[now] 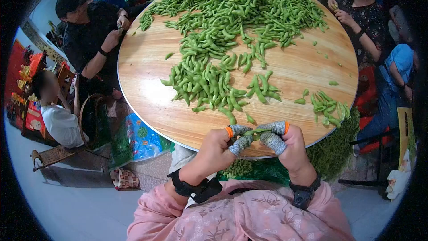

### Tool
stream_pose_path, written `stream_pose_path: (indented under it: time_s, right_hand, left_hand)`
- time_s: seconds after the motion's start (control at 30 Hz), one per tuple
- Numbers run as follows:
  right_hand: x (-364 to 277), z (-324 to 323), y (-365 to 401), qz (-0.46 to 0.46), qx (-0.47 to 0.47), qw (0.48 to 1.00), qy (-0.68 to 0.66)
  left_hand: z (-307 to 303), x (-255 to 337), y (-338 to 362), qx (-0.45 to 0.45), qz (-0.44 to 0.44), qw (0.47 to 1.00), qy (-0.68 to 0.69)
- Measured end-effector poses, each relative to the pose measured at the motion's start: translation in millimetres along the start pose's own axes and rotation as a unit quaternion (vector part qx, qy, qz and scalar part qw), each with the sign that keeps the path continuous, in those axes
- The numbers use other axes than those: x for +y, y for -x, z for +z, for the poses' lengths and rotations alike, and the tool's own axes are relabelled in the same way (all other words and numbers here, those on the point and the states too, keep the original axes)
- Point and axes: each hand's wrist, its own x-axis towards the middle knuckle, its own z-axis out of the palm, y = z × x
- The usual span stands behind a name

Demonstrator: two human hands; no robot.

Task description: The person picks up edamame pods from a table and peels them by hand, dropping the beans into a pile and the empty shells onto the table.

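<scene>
Between my two hands, just over the near edge of the round wooden table (147, 85), is a green soybean pod (256, 133). My left hand (223, 143) pinches the pod's left part, with grey wraps on the thumb and forefinger and an orange band. On the other side my right hand (285, 142), wrapped the same way, pinches its right part. Whether the pod is split cannot be made out. A big heap of pods (240, 4) spreads from the far side toward me. A smaller group of pods (327, 106) lies near the right edge.
Shelled beans (238, 168) lie below the table edge, between my arms. Green husks (334, 151) are piled under the right edge. One person in black (84, 40) sits at the left, another (361, 18) at the right. A seated person in white (62, 116) is farther left.
</scene>
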Motion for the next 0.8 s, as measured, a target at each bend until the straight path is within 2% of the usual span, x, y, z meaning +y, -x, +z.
stream_pose_path:
  time_s: [0.03, 0.17, 0.27, 0.33, 0.4, 0.47, 0.57, 0.73, 0.8]
  right_hand:
    - [-2, 0, 1, 0.0, 0.0, 1.0, 0.0]
    - [-8, 2, 3, -0.037, -0.025, 0.994, 0.098]
    - [-11, 4, 1, -0.08, -0.04, 0.982, 0.163]
    - [-11, 5, 1, -0.106, -0.048, 0.973, 0.198]
    - [-10, 6, 0, -0.121, -0.052, 0.966, 0.223]
    - [-7, 7, 0, -0.12, -0.044, 0.968, 0.216]
    - [-3, 7, 2, -0.115, -0.028, 0.972, 0.204]
    - [-3, 7, 4, -0.09, -0.02, 0.979, 0.182]
    - [3, 4, 4, -0.048, 0.008, 0.994, 0.094]
  left_hand:
    - [-1, 0, 0, 0.002, -0.003, 0.999, 0.036]
    - [-3, -2, -1, 0.013, 0.011, 1.0, 0.0]
    - [1, 1, 0, 0.04, -0.016, 0.999, 0.006]
    - [6, -1, -3, 0.083, 0.052, 0.995, -0.014]
    - [9, -5, -5, 0.079, 0.045, 0.995, -0.031]
    - [12, -8, -8, 0.074, 0.038, 0.995, -0.048]
    - [17, -11, -9, 0.085, 0.053, 0.995, 0.002]
    - [17, -16, -10, 0.073, 0.031, 0.996, -0.03]
    - [15, -13, -9, 0.07, 0.06, 0.996, -0.011]
